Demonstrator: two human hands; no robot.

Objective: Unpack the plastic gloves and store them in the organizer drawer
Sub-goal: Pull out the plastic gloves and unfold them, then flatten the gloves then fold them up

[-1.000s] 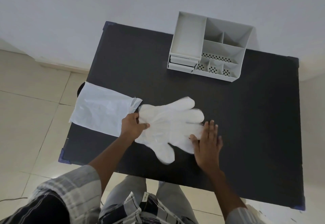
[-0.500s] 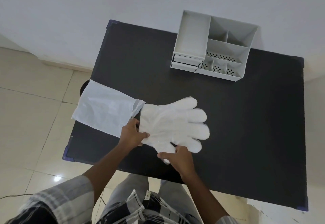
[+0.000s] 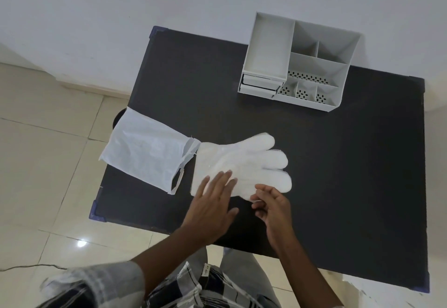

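A stack of thin white plastic gloves (image 3: 244, 165) lies flat at the centre of a dark worktop (image 3: 338, 174), fingers aimed toward 3 o'clock. At its 9 o'clock, just beside the cuff, an opened white bag (image 3: 142, 155) overhangs the worktop's edge. The left hand (image 3: 212, 203) is spread flat, fingertips resting on the cuff, nothing held. The right hand (image 3: 273, 207) is curled at the thumb tip; whether it is pinched cannot be told. The gloves are judged very light, limp and slippery, best gathered by the cuff. A grey organizer (image 3: 300, 63) sits at 1 o'clock, drawers closed. No readable writing is seen.
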